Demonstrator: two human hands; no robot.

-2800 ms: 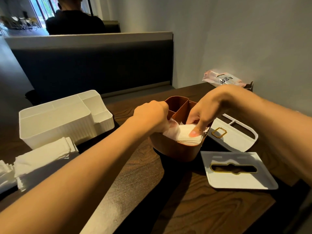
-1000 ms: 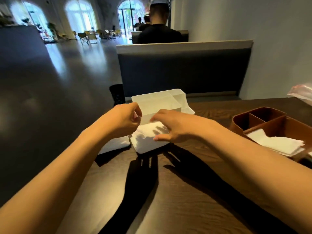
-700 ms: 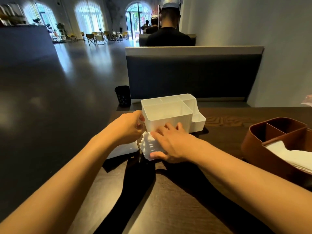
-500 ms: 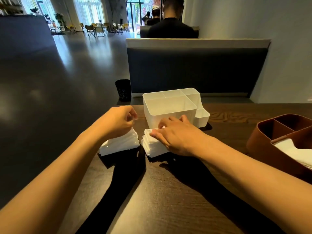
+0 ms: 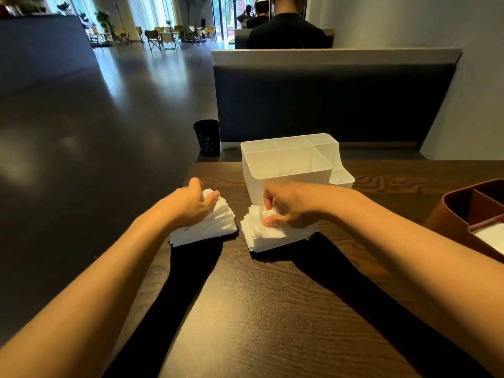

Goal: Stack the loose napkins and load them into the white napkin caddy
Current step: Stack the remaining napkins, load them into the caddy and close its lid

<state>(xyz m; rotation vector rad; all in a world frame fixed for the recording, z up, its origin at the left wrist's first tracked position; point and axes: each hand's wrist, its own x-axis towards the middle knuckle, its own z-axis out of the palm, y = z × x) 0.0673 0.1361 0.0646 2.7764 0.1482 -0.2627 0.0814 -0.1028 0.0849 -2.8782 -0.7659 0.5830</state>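
Two fanned stacks of white napkins lie side by side on the dark wooden table (image 5: 272, 309). My left hand (image 5: 191, 204) rests on top of the left napkin stack (image 5: 215, 227), fingers curled over its far edge. My right hand (image 5: 289, 205) grips the right napkin stack (image 5: 268, 236), thumb pressed into its top sheets. Just behind the right stack stands the white napkin caddy (image 5: 289, 166), its large front compartment empty and smaller compartments at the back and right.
A brown divided caddy (image 5: 474, 214) holding white napkins stands at the right edge. The table's left edge drops to the floor beside my left arm. A black bin (image 5: 206, 137) stands on the floor past the table. A booth backrest (image 5: 327, 102) rises behind, with a person seated beyond it.
My hands left the brown caddy and came to the napkins by the white caddy. The pile now lies as two separate stacks, one under each hand, and my right hand has curled onto its stack.
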